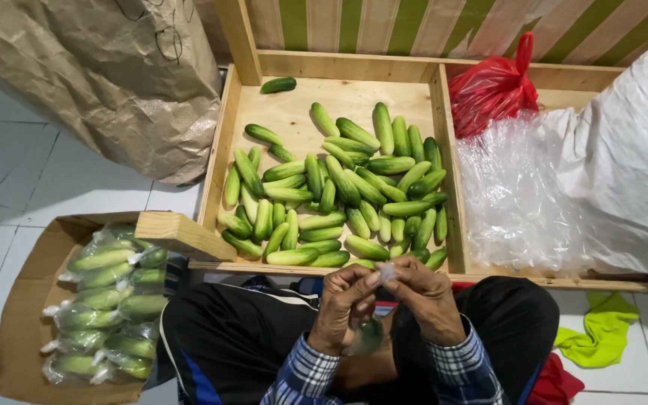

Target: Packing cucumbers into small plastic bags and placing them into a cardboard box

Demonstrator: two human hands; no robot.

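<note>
- Close to the camera, over the lap, the left hand [345,304] and the right hand [427,300] meet, with both wrists in blue checked sleeves.
- Fingers of both hands are bent in tight and pinch the twisted top of a small clear bag [388,271] between their tips.
- Under the hands hangs the rest of the bag, with a green cucumber [370,331] inside it.
- Both hands tilt up and lean toward each other, with their backs facing the camera.
- Off to the left, a cardboard box [28,330] on the floor holds bagged cucumbers [110,304].
- Just past the knees sits a wooden crate [444,161] with a pile of loose cucumbers [335,195].
- Beside that pile, the next part of the crate holds clear plastic bags [519,199] and a tied red bag [493,86].
- Far back on the left leans a big brown paper sack [106,75].
</note>
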